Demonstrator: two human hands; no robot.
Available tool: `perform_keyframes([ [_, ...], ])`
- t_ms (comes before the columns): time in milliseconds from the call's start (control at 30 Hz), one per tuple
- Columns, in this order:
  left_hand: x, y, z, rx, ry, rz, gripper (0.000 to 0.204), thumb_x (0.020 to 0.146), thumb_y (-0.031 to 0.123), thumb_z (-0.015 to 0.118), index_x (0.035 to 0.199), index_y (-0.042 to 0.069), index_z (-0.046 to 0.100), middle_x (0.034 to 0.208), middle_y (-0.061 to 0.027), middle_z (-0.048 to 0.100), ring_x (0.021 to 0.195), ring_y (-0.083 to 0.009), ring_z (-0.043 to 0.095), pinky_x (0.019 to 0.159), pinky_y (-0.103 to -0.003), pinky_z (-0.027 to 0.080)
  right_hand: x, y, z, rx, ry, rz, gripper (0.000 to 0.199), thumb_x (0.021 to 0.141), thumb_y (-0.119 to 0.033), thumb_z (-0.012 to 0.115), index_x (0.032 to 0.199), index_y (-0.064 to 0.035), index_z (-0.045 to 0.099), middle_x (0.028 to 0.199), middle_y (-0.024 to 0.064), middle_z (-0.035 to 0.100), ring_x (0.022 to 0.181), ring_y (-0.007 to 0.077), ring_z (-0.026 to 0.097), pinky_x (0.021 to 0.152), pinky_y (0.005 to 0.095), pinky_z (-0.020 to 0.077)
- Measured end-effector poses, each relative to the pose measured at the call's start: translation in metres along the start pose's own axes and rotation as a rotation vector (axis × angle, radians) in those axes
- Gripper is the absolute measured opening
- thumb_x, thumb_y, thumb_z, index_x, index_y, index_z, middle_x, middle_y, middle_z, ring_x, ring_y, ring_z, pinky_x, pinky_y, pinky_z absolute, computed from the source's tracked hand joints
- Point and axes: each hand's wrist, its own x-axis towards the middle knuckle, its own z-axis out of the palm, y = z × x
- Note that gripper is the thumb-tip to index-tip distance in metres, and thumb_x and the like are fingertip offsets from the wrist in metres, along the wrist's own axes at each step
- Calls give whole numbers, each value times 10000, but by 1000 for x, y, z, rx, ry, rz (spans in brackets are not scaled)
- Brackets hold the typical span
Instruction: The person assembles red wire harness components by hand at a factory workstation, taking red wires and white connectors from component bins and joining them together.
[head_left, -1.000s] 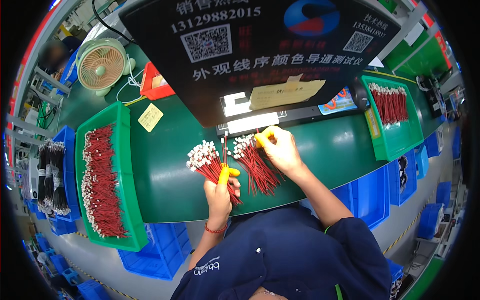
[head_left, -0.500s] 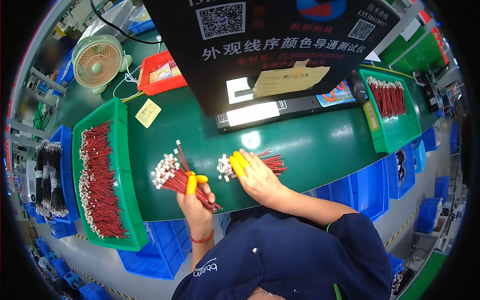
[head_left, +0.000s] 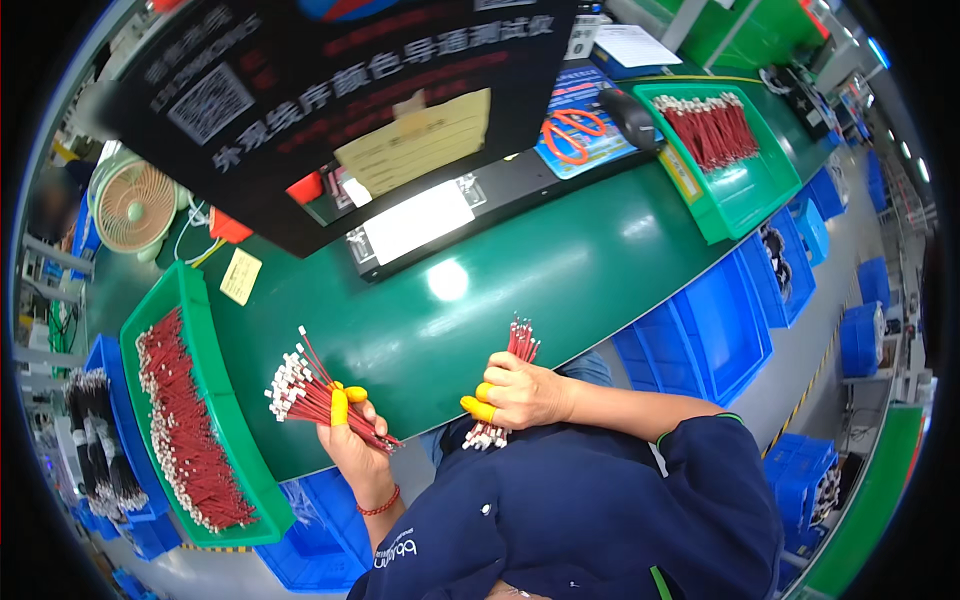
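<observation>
My left hand [head_left: 352,440], with yellow covers on its fingers, is closed round a fanned bundle of red wires with white connectors [head_left: 300,388]. One wire sticks up above the others. Closed into a fist, my right hand [head_left: 530,394] grips a second bundle of red wires [head_left: 522,341] close to my body. Its bare wire ends point away from me, and its white connectors hang below the fist near my shirt. The middle of that bundle is hidden by my fingers.
On the left, a green tray [head_left: 271,497] holds many red wires; another green tray [head_left: 765,185] with wires stands far right. Across the green table [head_left: 520,268] is a black testing device [head_left: 510,200] under a dark panel. Blue bins [head_left: 715,335] line the table's near edge.
My right hand has lifted its wire bundle off the table, drawn it toward my body and turned it upright, connectors down. My left hand still holds its bundle. The head view has shifted right.
</observation>
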Motion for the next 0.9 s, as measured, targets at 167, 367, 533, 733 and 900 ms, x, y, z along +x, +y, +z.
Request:
perform_keyframes([
  [167,3,-8,5,105,-19,-65,141,856,143,489,966,56,472,716,-63,544,511,-101,475,329,-206,354,28,12,-30,326,220,336,173,662,-124,627,795,-40,555,663,73,525,594,183,534,556,284,434],
  [367,10,-13,2,138,51,-15,136,850,169,506,926,59,482,701,-47,548,486,-88,467,305,-193,337,58,29,-66,877,435,546,199,696,-79,669,848,-17,556,770,73,603,693,141,595,608,248,462],
  [533,13,-20,10,145,127,34,129,837,184,526,877,63,505,681,-25,549,472,-72,461,296,-186,342,23,85,-22,782,375,699,166,718,-62,589,867,1,554,734,94,594,660,129,550,619,285,437],
  [733,16,-11,17,401,290,-112,210,788,312,564,737,109,546,511,12,459,384,-105,403,300,-226,294,-2,111,-92,647,472,867,192,738,-131,576,859,12,536,745,190,576,697,329,578,607,355,447],
  [900,12,-3,18,433,318,-149,185,802,281,561,753,103,545,494,16,450,373,-97,389,308,-218,293,-54,168,-219,176,439,1200,227,761,-171,505,854,34,477,741,227,545,709,367,554,618,410,433],
])
